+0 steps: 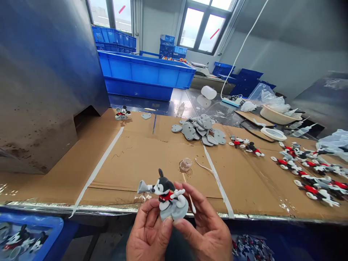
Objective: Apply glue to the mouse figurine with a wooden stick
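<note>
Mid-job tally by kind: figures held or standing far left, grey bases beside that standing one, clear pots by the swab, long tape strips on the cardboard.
Held figure and standing figure: 2
Grey base: 1
Clear pot: 1
Left tape strip and right tape strip: 2
Total: 6

- Left hand (149, 229) and right hand (208, 229) grip a figure (164, 197)
- Swab (191, 199) against right hand's fingers
- Jar (185, 164) on cardboard (144, 156) beyond
- Grey bases (191, 132) piled farther back
- Other figures (307, 176) rightward
</note>
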The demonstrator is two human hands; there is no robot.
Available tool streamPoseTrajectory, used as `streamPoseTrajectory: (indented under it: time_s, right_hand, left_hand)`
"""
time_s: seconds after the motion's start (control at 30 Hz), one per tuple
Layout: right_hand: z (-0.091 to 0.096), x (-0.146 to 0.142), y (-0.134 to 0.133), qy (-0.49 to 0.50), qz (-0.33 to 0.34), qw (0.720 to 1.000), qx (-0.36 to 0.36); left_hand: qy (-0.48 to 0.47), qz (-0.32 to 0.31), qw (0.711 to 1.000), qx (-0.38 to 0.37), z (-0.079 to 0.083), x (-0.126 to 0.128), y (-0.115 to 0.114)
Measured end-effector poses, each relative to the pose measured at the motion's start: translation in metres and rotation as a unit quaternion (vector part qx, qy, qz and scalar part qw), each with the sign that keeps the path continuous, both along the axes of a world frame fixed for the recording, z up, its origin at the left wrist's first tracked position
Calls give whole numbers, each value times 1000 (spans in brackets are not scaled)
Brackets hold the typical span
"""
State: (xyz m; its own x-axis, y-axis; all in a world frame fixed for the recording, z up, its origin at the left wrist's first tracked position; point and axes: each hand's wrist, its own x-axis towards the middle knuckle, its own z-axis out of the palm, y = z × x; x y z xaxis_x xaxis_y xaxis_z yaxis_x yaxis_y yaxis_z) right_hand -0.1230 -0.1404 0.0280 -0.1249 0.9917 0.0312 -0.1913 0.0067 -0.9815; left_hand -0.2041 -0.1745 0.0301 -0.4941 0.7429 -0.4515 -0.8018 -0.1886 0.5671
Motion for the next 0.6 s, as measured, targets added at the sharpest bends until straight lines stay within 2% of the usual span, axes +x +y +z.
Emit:
streamPoseTrajectory:
  time_s: [0.13,0.3,0.43,0.6]
  right_hand:
    - [10,3,-3,4,23,999,-24]
    - [16,10,-6,-20,42,999,13]
    - [16,13,-8,-18,51,998,20]
    - [15,14,-10,-17,57,997,41]
  left_hand:
    - [4,-4,1000,2,5,-3,-4]
    - [74,-47,995,-44,9,-20,-9]
    - [123,-65,989,-39,14,-26,-11]
    - [101,-27,994,-44,23,-20,-12]
